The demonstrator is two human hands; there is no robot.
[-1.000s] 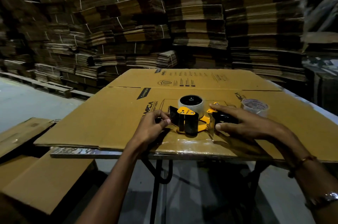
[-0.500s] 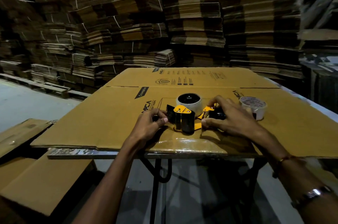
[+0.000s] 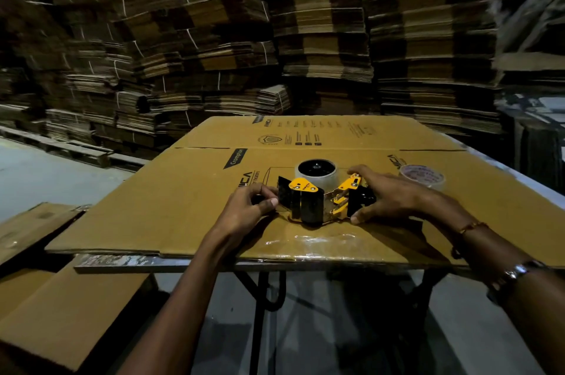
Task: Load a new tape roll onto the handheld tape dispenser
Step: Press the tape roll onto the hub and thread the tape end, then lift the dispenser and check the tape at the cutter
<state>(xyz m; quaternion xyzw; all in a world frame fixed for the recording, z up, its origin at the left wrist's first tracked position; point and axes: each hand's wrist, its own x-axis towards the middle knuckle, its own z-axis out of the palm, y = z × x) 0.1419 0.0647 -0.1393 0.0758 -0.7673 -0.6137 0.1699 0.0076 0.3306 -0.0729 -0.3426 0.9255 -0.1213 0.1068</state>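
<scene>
At the near-centre of the flattened brown corrugated cardboard sheet (image 3: 171, 206) covering the surface, the yellow-and-black metal handheld tape dispenser (image 3: 318, 203) lies on its side. A clear glossy tape roll (image 3: 316, 172) appears to sit on its black hub, at 12 o'clock from the yellow side plate.

Left hand (image 3: 247, 212): thumb and forefinger pinched together at the black flap at the dispenser's 9 o'clock end; whether tape film sits between them, cannot tell. Right hand (image 3: 394, 197): fingers curled around the black handle end at 3 o'clock, clamped on it.

A second clear roll with a printed core (image 3: 422, 176) lies flat at 2 o'clock, well apart.

Risks, as judgement:
- Thin film likely clings to itself or to the glossy taped strip (image 3: 321, 244) at 6 o'clock.
- Serrated cutter is probably near the left fingertips; a slip could nick skin.
- Cardboard is smooth; the dispenser may skid if the right grip slackens.
- Dim light hides the transparent tape's edge.
</scene>
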